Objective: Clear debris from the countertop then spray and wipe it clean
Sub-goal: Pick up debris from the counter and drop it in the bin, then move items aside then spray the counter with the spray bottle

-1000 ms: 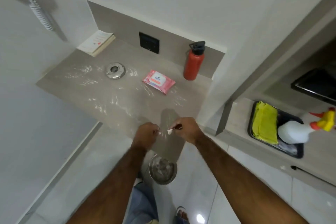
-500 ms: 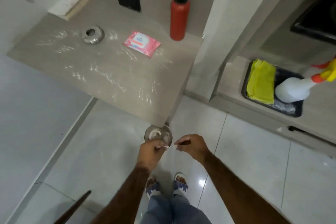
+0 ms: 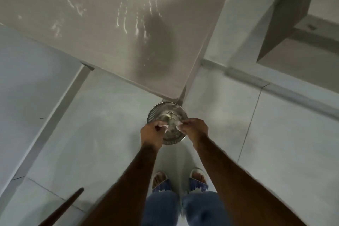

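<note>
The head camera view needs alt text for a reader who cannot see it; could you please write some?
Two bare hands, left hand and right hand, each pinch small white scraps over a round metal bin on the tiled floor, below the corner of the smeared countertop.

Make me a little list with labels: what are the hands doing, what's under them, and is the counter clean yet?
left hand: pinching a small white scrap
right hand: pinching another white scrap
under the hands: round metal bin on the floor, by the counter's corner
in the bin: pale bits, too blurry to name
countertop: white streaks showing, not wiped yet
spray and cloth: not in view
</note>
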A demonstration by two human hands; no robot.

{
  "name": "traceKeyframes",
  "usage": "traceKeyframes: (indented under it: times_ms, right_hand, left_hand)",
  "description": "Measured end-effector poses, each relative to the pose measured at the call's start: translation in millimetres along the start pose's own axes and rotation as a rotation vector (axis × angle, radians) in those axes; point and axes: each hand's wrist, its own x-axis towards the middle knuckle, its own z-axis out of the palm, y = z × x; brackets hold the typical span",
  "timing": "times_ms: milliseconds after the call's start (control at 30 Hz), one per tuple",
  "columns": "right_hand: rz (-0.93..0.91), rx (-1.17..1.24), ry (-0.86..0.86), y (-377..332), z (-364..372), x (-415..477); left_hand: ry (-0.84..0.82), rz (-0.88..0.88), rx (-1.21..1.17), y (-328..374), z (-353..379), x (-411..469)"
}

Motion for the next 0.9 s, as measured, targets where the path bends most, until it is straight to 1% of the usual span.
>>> traceKeyframes:
  times_ms: [100, 167, 233, 267, 367, 400, 500, 633, 767, 833, 900]
  right_hand:
    - [-0.014, 0.077, -0.057, 3, 10, 26]
    - [0.000, 0.138, -0.087, 2, 11, 31]
    - [0.000, 0.101, -0.127, -2, 8, 27]
    - [-0.017, 0.022, -0.149, -4, 4, 21]
    - [-0.165, -0.425, -0.150, -12, -7, -8]
    - [-0.196, -0.514, -0.167, -14, -10, -19]
    - [-0.256, -0.679, -0.223, -27, -22, -60]
    - [-0.327, -0.761, -0.214, -56, -42, -118]
    - [-0.364, -0.734, -0.144, -94, -70, -171]
    - [-0.395, -0.672, -0.026, -116, -87, -197]
    - [-0.474, -0.624, 0.154, -138, -104, -217]
  left_hand:
    - [-0.010, -0.004, 0.094, -12, 10, 22]
    - [-0.053, 0.004, 0.220, -16, 13, 27]
    - [-0.103, 0.027, 0.330, -17, 11, 24]
    - [-0.117, 0.029, 0.360, -16, 9, 19]
    - [-0.123, 0.003, 0.366, -4, -3, -3]
    - [-0.120, 0.001, 0.350, 1, -7, -12]
    - [-0.131, 0.045, 0.311, 27, -26, -44]
    - [-0.118, 0.085, 0.295, 66, -55, -87]
    - [0.011, 0.058, 0.270, 101, -95, -132]
    - [0.105, 0.063, 0.243, 113, -123, -156]
    - [0.228, 0.068, 0.231, 122, -150, -172]
